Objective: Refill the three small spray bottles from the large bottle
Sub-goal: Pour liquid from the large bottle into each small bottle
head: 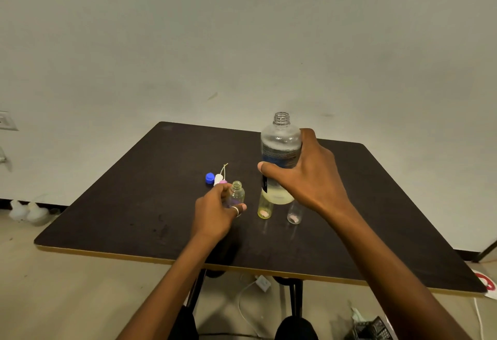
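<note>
Gripping the large clear plastic bottle (281, 148) around its labelled middle, the right hand (312, 178) has its thumb across the near side and its fingers curled round the far side. This bottle is upright over the centre of the table, uncapped, with a ribbed threaded neck, a rounded shoulder and a cylindrical body. Pale yellow liquid fills only its lowest part. The label shows a blue band and a dark strip; its print is too small to read. Whether the base touches the table cannot be told.

The left hand (215, 213) is clamped on a small clear plastic spray bottle (237, 194), also upright and uncapped, left of the large one. A silver ring (235, 211) sits on the thumb.

Just in front of the large bottle's base stand a small bottle with yellow liquid (265, 209) and a small clear bottle (294, 214); their tops are hidden.

Behind the left hand lie a round blue screw cap (209, 178), a white spray head with a thin dip tube (218, 178) and a pink spray head (223, 182), clustered together.

All rest on a matte dark brown table (121, 205) with a pale edge band and rounded corners. On the floor to the left are white plastic jugs (27, 213).
</note>
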